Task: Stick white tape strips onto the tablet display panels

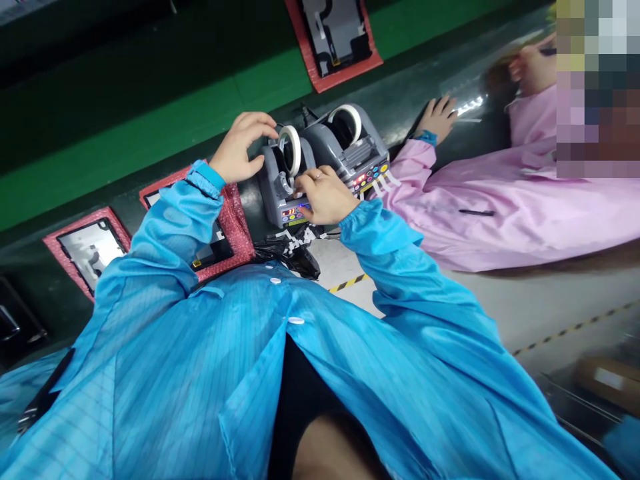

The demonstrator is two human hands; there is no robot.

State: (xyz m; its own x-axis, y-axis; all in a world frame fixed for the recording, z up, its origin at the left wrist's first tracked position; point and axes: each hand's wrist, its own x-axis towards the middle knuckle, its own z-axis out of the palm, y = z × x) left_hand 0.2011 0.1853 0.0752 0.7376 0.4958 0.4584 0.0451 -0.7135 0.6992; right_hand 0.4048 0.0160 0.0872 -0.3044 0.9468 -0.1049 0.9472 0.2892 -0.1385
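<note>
A grey automatic tape dispenser [273, 180] with a lit button panel stands before me, a white tape roll [290, 151] mounted in its top. My left hand [243, 148] is beside the dispenser, thumb and fingers apart, with the fingertips close to the roll's left side. Whether they touch it, I cannot tell. Over the dispenser's front lies my right hand [325, 193], palm down, its fingers bent near the roller and the thumb apart from them by the buttons. Nothing shows in its grasp. Part of the front is hidden under this hand.
A second tape dispenser [357, 150] stands directly to the right, white strips hanging from it. Red bubble-wrap pads with flat panels [95, 247] lie at left, another panel [337, 33] at the back. A co-worker's pink sleeve [410, 167] and hand [437, 120] are at right.
</note>
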